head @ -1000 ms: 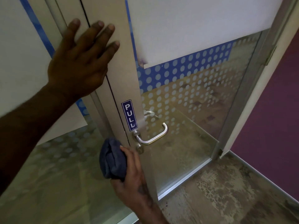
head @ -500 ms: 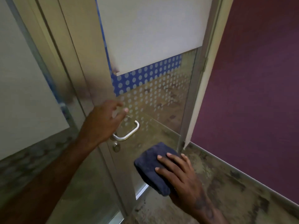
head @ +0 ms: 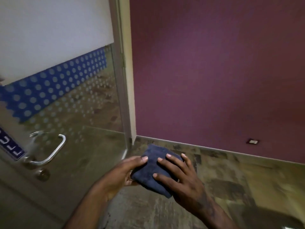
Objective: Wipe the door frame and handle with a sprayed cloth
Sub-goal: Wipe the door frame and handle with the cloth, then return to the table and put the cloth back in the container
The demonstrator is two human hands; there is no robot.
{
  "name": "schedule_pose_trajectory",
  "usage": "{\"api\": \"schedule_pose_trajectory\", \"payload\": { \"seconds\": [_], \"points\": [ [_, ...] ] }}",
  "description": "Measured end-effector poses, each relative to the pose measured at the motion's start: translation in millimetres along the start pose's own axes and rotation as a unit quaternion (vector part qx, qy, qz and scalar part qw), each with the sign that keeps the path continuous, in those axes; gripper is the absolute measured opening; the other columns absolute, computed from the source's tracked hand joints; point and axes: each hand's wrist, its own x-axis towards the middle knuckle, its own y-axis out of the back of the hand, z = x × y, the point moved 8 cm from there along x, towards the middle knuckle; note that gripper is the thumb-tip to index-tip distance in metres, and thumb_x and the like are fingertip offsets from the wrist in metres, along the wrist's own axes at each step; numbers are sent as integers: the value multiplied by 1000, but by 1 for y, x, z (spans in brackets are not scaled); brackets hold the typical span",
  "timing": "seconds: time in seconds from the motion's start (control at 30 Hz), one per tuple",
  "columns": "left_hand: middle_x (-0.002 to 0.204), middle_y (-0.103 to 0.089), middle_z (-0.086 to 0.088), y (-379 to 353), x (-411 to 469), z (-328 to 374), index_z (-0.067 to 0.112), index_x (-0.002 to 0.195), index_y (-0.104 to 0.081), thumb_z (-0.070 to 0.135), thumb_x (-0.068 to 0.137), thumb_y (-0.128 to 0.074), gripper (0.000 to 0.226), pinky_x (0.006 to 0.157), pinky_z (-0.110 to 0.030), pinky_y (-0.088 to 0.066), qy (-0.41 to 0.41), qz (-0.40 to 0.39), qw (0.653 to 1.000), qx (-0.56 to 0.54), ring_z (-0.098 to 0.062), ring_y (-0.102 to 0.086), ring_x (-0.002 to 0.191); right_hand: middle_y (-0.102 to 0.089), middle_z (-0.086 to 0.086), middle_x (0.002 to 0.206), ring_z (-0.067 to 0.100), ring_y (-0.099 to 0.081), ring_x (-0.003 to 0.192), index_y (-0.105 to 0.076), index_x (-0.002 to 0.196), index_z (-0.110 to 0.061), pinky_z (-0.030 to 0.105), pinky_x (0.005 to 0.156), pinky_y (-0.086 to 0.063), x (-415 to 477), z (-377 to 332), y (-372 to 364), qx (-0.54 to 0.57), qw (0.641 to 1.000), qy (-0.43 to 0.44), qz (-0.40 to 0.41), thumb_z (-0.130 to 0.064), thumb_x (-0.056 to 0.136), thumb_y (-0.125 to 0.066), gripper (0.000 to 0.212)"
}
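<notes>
A folded dark blue cloth (head: pixel 152 171) sits between both hands at lower centre, away from the door. My left hand (head: pixel 123 174) grips its left edge, thumb on top. My right hand (head: pixel 179 177) lies over its right side with fingers spread on the fabric. The glass door with a metal frame (head: pixel 121 90) fills the left. Its curved steel handle (head: pixel 54 152) is at lower left, with a round lock (head: pixel 43 175) below it and a blue PULL sign (head: pixel 11 146) beside it. Neither hand touches the door.
A purple wall (head: pixel 214 71) fills the right, with a small floor-level socket (head: pixel 252 141) near its skirting. The floor (head: pixel 231 179) is mottled brown tile. The door glass carries a white film and a blue dotted band (head: pixel 54 86).
My left hand has let go of the door handle and come down onto the cloth. The view has swung right, away from the door's handle side.
</notes>
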Motion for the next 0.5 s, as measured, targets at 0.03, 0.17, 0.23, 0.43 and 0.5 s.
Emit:
{"api": "schedule_pose_trajectory", "payload": {
  "seconds": [0.03,0.17,0.23,0.43,0.5],
  "points": [
    [125,-74,-9,-15,6,-1,15,131,-68,52,74,-78,68,85,-35,-51,2,-18,1000,-5,-24,-68,113,-55,9,142,28,-46,137,-60,129,-30,60,104,-38,-9,6,9,-9,1000,-17,0,-24,103,-47,29],
    [132,-71,-9,-75,27,-4,29,130,-69,45,76,-80,58,84,-39,-55,8,-102,995,-19,-30,-67,122,-52,13,146,30,-44,139,-60,131,-31,58,108,-36,-48,24,40,-38,996,-78,-12,-27,105,-44,31],
    [130,-73,-6,-115,35,-11,34,125,-72,46,70,-85,58,77,-37,-60,22,-160,986,-31,-27,-70,117,-47,13,150,31,-42,141,-54,134,-33,55,110,-35,-71,32,60,-57,992,-110,-21,-28,104,-46,31],
    [127,-74,-7,-241,58,-36,27,131,-67,37,66,-86,69,85,-47,-62,29,-233,972,-8,-28,-72,115,-20,19,162,29,-19,152,-30,152,-19,44,120,-28,-183,70,144,29,925,-378,29,5,75,-68,89],
    [125,-75,-8,-289,59,-45,25,131,-66,36,66,-83,69,82,-43,-63,38,-257,966,-8,-28,-72,113,-24,7,163,18,-26,151,-25,152,-20,43,119,-32,-241,78,178,121,838,-513,140,12,71,-67,97]
  ]
}}
